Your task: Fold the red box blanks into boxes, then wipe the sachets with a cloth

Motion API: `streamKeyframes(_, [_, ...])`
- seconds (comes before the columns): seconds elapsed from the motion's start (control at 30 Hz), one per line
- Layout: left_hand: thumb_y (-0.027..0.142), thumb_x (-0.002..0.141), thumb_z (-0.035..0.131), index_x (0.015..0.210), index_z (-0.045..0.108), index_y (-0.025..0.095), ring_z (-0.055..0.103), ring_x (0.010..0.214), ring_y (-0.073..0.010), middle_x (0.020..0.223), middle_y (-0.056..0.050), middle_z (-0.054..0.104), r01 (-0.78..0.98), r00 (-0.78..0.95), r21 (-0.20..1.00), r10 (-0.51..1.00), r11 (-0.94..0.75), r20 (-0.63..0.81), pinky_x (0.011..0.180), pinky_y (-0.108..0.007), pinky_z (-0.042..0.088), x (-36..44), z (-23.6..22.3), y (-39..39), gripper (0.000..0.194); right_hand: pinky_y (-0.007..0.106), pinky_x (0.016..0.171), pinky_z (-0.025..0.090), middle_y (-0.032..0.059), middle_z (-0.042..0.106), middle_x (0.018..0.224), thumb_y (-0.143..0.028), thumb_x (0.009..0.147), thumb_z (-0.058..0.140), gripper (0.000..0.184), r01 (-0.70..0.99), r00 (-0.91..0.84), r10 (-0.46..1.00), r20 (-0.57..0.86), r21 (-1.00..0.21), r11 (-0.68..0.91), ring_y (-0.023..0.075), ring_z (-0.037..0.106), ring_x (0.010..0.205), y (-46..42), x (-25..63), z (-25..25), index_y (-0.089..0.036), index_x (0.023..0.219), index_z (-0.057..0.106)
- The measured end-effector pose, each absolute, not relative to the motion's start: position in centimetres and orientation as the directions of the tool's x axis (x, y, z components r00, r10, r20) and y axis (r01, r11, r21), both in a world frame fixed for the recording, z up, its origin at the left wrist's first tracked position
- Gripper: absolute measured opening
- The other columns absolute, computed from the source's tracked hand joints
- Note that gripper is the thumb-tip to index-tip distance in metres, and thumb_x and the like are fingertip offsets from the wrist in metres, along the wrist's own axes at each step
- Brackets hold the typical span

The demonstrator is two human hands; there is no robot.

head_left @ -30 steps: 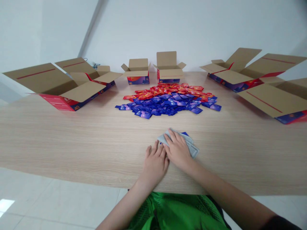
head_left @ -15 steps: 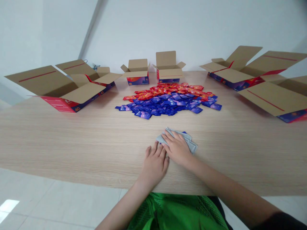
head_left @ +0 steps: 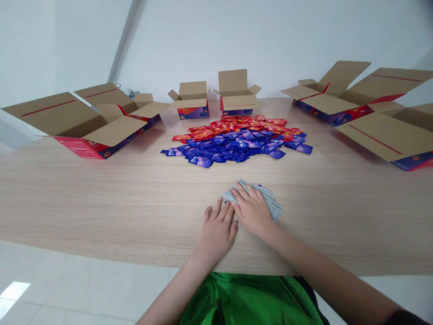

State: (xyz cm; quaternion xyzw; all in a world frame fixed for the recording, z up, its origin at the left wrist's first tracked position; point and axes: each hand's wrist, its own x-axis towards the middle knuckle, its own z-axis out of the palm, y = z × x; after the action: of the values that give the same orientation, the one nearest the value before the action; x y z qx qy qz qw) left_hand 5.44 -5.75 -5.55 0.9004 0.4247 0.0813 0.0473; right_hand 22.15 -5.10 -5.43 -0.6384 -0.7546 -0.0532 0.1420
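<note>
Before a pale wall (head_left: pixel 257 36) stretches a wide, light wood-grain table (head_left: pixel 101 198). Cardboard boxes (head_left: pixel 194 113), printed red and dark blue, stand along its left, far and right sides with their flaps spread. At the near edge, the person's green garment (head_left: pixel 253 300) fills the bottom middle. A broad heap of sachets (head_left: pixel 233 142) lies toward the back of the table, red ones behind and blue ones in front. Nearer the person, the left hand (head_left: pixel 218 228) rests palm down on the wood, fingers loosely spread, clasping nothing visible. Just beside it, the right hand (head_left: pixel 252 212) lies flat, fingers extended and unclenched, on top of a folded grey cloth (head_left: pixel 275 210). The cloth is on the table, between the heap and the near edge. Small corners of a blue item (head_left: pixel 225 202) poke out from beneath it; the rest is hidden.
</note>
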Motion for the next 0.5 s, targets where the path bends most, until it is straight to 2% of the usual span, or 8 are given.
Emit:
streamKeyframes(0.1, [0.035, 0.101, 0.035, 0.150, 0.036, 0.020, 0.029, 0.145, -0.0278, 0.155, -0.005, 0.038, 0.748, 0.631, 0.163, 0.765, -0.643, 0.127, 0.111, -0.052, 0.032, 5.4, -5.5, -5.8, 0.052, 0.049, 0.097, 0.037, 0.0098, 0.047, 0.148, -0.034, 0.100, 0.031, 0.048, 0.997, 0.005, 0.963, 0.269, -0.074, 0.016, 0.0343, 0.045, 0.125, -5.0, 24.1, -5.3, -0.015, 0.138, 0.054])
streamKeyframes(0.2, [0.034, 0.100, 0.035, 0.151, 0.035, 0.020, 0.029, 0.145, -0.0283, 0.156, -0.005, 0.036, 0.752, 0.624, 0.166, 0.770, -0.638, 0.133, 0.111, -0.053, 0.032, 5.5, -5.7, -5.8, 0.052, 0.051, 0.089, 0.039, 0.0158, 0.047, 0.147, -0.031, 0.097, 0.034, 0.050, 0.990, 0.139, 0.954, 0.265, -0.032, -0.135, 0.0382, 0.048, 0.117, -5.2, 24.5, -5.0, -0.011, 0.139, 0.052])
streamKeyframes(0.27, [0.034, 0.101, 0.034, 0.151, 0.035, 0.020, 0.028, 0.146, -0.0284, 0.156, -0.005, 0.036, 0.757, 0.618, 0.171, 0.776, -0.631, 0.125, 0.112, -0.053, 0.031, 5.5, -5.8, -5.8, 0.052, 0.051, 0.089, 0.038, 0.0173, 0.045, 0.149, -0.029, 0.095, 0.037, 0.050, 0.995, 0.099, 0.959, 0.267, -0.019, -0.098, 0.0387, 0.047, 0.118, -5.4, 23.3, -4.9, -0.009, 0.139, 0.051])
streamKeyframes(0.4, [0.035, 0.101, 0.034, 0.148, 0.040, 0.019, 0.029, 0.145, -0.0276, 0.154, -0.005, 0.040, 0.755, 0.623, 0.172, 0.774, -0.632, 0.109, 0.113, -0.052, 0.030, 5.4, -5.9, -5.7, 0.050, 0.046, 0.094, 0.036, 0.0101, 0.041, 0.153, -0.026, 0.095, 0.037, 0.050, 0.989, -0.131, 0.959, 0.253, -0.036, 0.144, 0.0333, 0.042, 0.125, -5.5, 21.7, -4.9, -0.011, 0.141, 0.050])
streamKeyframes(0.43, [0.036, 0.101, 0.034, 0.148, 0.040, 0.019, 0.029, 0.145, -0.0274, 0.154, -0.004, 0.040, 0.753, 0.626, 0.172, 0.772, -0.635, 0.111, 0.113, -0.051, 0.030, 5.3, -5.9, -5.7, 0.050, 0.046, 0.095, 0.036, 0.0088, 0.042, 0.153, -0.026, 0.096, 0.035, 0.050, 0.987, -0.140, 0.959, 0.245, -0.042, 0.154, 0.0322, 0.041, 0.126, -5.4, 22.1, -4.9, -0.012, 0.141, 0.049])
streamKeyframes(0.5, [0.036, 0.101, 0.034, 0.150, 0.037, 0.021, 0.029, 0.145, -0.0272, 0.156, -0.003, 0.036, 0.747, 0.631, 0.172, 0.766, -0.642, 0.119, 0.112, -0.051, 0.031, 5.3, -5.8, -5.6, 0.051, 0.046, 0.095, 0.036, 0.0081, 0.044, 0.151, -0.028, 0.097, 0.034, 0.049, 0.997, -0.057, 0.972, 0.227, -0.046, 0.069, 0.0317, 0.043, 0.124, -5.1, 23.6, -5.0, -0.013, 0.141, 0.050])
